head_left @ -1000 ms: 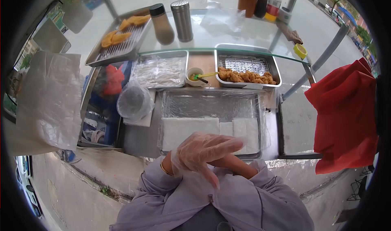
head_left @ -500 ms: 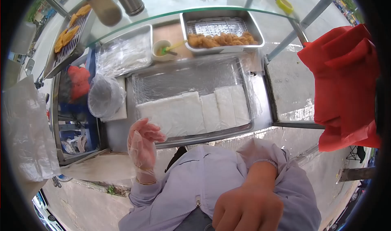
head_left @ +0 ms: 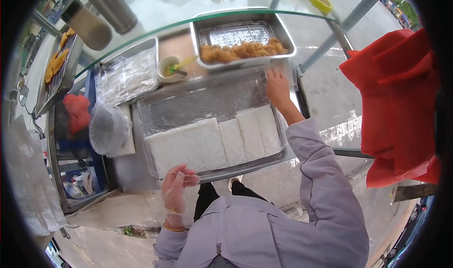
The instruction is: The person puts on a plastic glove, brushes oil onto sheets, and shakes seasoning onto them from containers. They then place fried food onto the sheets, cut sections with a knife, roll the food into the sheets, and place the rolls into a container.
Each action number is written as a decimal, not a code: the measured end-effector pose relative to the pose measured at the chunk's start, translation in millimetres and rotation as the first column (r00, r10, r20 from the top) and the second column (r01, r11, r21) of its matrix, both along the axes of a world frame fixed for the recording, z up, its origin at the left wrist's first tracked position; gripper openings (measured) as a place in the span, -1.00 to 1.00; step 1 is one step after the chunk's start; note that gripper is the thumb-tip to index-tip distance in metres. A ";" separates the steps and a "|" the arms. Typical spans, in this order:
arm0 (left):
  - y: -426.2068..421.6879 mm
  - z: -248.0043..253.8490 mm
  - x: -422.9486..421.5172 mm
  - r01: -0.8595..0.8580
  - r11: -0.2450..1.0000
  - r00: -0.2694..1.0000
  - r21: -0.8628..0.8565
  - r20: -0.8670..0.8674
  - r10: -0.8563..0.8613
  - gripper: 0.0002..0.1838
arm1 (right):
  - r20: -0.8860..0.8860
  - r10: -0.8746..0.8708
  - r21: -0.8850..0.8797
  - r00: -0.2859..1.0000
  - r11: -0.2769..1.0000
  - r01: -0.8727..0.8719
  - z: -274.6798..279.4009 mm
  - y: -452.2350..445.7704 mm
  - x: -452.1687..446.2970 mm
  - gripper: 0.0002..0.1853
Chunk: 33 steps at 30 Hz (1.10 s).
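Observation:
A metal tray [head_left: 207, 177] lined with clear plastic film [head_left: 188, 100] lies before me. White rectangular sheets or slabs [head_left: 184, 147] fill its near half, lying side by side under or on the film; which, I cannot tell. My right hand [head_left: 278, 89], bare, is at the tray's far right corner with its fingers closed on the film's edge. At the near left edge is my left hand [head_left: 177, 192] in a clear plastic glove, fingers loosely bent and apart, holding nothing.
Behind the tray stand a pan of fried food [head_left: 243, 51], a small cup [head_left: 169, 69] with utensils, and a film-covered tray [head_left: 127, 72]. A plastic-lined bowl [head_left: 109, 126] sits left. A glass shelf [head_left: 188, 3] overhangs the back; red cloth [head_left: 391, 102] hangs right.
My right hand has swung from low in front of my body out to the tray's far right corner. The left hand stays by the near left edge. The view has shifted.

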<state>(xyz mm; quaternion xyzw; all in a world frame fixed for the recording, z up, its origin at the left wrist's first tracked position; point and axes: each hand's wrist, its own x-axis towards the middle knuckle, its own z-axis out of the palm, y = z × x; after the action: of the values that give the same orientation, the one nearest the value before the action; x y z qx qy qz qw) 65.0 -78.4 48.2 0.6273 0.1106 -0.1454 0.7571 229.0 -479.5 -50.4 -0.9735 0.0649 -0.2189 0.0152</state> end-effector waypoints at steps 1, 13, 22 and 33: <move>-0.9 -5.2 -0.9 0.011 0.999 0.998 0.037 -0.057 -0.009 -0.68 | -0.082 -0.043 -0.003 0.996 0.999 0.043 -23.4 -24.6 7.6 -0.65; -64.9 14.8 85.2 -0.153 0.604 0.468 0.782 0.595 -0.653 -0.35 | -0.106 0.614 0.699 0.782 0.606 -0.380 154.0 -20.8 -143.3 -0.92; 2.4 -63.5 86.2 0.481 -0.449 0.018 0.753 -0.520 -0.854 -0.79 | -0.209 0.266 0.978 0.941 0.048 0.204 81.3 -52.5 -254.3 -0.83; 207.3 -146.1 9.3 0.396 -0.309 0.720 0.865 -0.501 -0.479 -0.76 | -0.269 -0.070 0.303 0.961 0.941 0.153 -19.6 -9.8 -271.5 -0.88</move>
<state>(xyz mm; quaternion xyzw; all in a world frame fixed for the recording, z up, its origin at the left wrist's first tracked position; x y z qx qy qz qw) 74.3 128.9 -97.9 0.9573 -0.0864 -0.2700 -0.0569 -42.5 -489.3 -70.0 -0.9727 0.1564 -0.0794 0.1522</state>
